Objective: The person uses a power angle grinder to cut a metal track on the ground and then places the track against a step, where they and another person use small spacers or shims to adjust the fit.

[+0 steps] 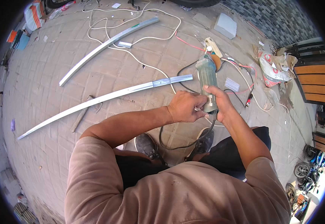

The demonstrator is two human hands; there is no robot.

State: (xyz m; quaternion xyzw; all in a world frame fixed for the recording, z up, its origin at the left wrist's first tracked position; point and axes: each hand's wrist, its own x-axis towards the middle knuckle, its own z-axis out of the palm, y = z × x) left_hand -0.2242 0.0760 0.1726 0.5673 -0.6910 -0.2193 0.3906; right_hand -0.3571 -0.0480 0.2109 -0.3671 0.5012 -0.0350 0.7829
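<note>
1. Just right of the frame's middle, both hands hold a green angle grinder (pixel 207 80) upright over the paved floor (pixel 39 86).
2. The right hand (pixel 219 102) is clenched around the lower end of the grinder's body, its fingers wrapped over the grey collar there.
3. The left hand (pixel 184 106) is closed against the same lower end from the left, its fingertips pinching at the collar beside the right hand; what exactly they grip is hidden.
4. A black cord (pixel 177 143) runs from the grinder's base and loops down between the person's dark shoes (pixel 147 145) near the lower middle.
5. Two long, curved, pale metal strips lie on the floor: the nearer metal strip (pixel 99 99) runs from centre left up to just left of the grinder, and the farther metal strip (pixel 106 44) arcs across the upper left.
6. A white cable (pixel 132 54) snakes across the upper middle, crossing the farther strip.
7. Above the grinder, a cream power strip (pixel 212 46) lies beside red wires (pixel 244 67).
8. A pale grey block (pixel 225 25) sits at the upper right, near a dark tiled wall.
9. At the right, a crumpled white sack (pixel 270 69) with red round markings lies beside torn brown paper, close to slatted wooden furniture (pixel 315 84).
10. At the upper left edge, an orange-and-white striped bag (pixel 35 14) rests above orange and blue flat items.
</note>
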